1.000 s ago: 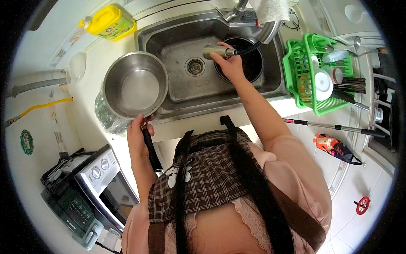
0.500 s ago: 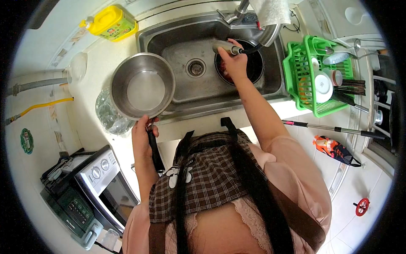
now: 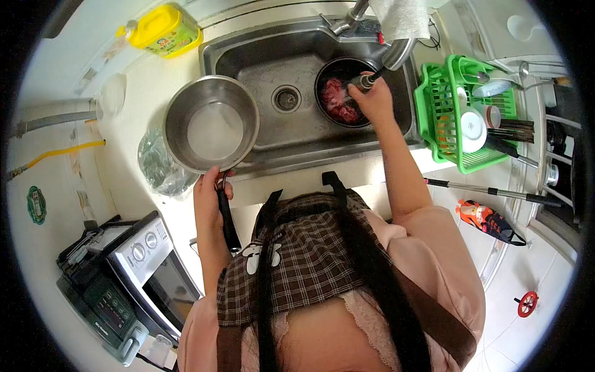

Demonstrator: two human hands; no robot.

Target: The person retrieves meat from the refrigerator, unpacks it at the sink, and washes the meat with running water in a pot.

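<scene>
My left hand [image 3: 209, 197] is closed around the black-handled end of a steel saucepan [image 3: 178, 127], which is held level at the sink's left edge. A whitish patch shows in the pan's bottom; I cannot tell whether it is liquid. In my right hand [image 3: 375, 102] is the pull-out faucet spray head [image 3: 361, 82], its hose running up to the faucet. That hand is over the right side of a dark round pot [image 3: 347, 63] standing in the sink [image 3: 273, 65]. Red pieces that look like raw meat [image 3: 338, 102] lie inside the pot.
A green dish rack [image 3: 434, 105] with bowls and utensils stands right of the sink. At the back left is a yellow jug [image 3: 164, 34]. A clear plastic bag [image 3: 158, 164] lies beside the saucepan. A toaster oven [image 3: 145, 248] is at the lower left. A cloth [image 3: 400, 18] hangs over the faucet.
My right hand has moved right with the spray head, from the pot's left side to its right, uncovering the red pieces. My left hand and the saucepan have hardly moved.
</scene>
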